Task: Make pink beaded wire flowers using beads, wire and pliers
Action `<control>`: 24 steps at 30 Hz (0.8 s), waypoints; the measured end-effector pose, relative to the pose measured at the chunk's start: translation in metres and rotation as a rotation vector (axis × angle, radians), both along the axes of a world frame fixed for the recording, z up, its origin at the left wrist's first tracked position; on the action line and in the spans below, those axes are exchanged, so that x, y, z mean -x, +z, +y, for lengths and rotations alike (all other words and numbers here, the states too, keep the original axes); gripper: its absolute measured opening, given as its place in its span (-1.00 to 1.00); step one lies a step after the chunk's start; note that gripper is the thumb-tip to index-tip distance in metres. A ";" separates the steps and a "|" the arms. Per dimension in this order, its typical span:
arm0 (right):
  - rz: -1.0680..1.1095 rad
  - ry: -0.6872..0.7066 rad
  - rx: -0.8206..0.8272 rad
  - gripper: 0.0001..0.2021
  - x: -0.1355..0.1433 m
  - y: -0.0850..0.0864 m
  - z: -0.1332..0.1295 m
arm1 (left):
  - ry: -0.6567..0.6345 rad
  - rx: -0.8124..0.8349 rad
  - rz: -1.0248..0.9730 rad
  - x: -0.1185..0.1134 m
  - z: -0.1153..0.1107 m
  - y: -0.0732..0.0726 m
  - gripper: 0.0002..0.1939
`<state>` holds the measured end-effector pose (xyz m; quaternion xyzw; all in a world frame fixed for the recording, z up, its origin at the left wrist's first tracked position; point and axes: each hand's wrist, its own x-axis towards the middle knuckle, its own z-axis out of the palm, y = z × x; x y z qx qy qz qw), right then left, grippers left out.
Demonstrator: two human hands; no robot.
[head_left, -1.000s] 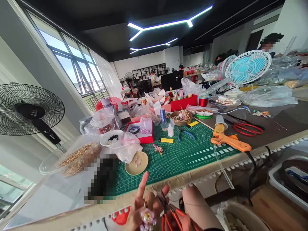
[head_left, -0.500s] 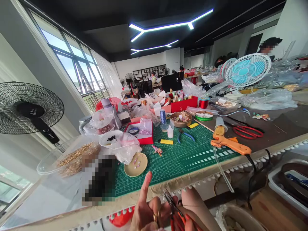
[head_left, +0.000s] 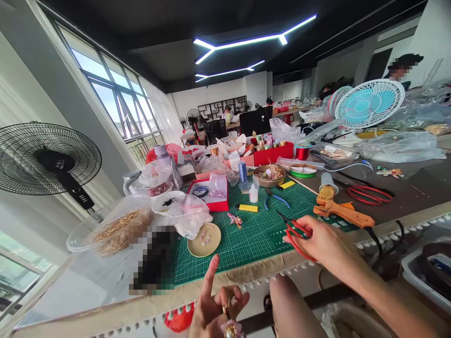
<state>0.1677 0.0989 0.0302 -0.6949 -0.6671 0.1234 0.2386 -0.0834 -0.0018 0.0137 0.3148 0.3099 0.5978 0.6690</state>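
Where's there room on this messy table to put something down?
There's bare green mat between the beige dish and the right hand with its red-handled tool. Pale tabletop is open too, between the clear tub and the table's front edge. Farther back it's crowded: plastic bags, red boxes and thread spools sit packed together.

The right forearm (head_left: 366,277) and knee (head_left: 287,298) are bare; a gold-coloured ring (head_left: 225,310) circles one left finger (head_left: 222,296).

My right fingers (head_left: 313,226) hold red-handled scissors (head_left: 295,238), dark blades angled forward-left beyond them. Just below my left fingers (head_left: 210,276), a pale pink flower ornament (head_left: 231,329) with a golden centre shows, cropped underneath.
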 end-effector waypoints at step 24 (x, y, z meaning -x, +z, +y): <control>0.558 0.557 0.207 -0.80 0.045 0.016 -0.030 | -0.114 0.018 -0.172 -0.023 0.013 -0.030 -0.32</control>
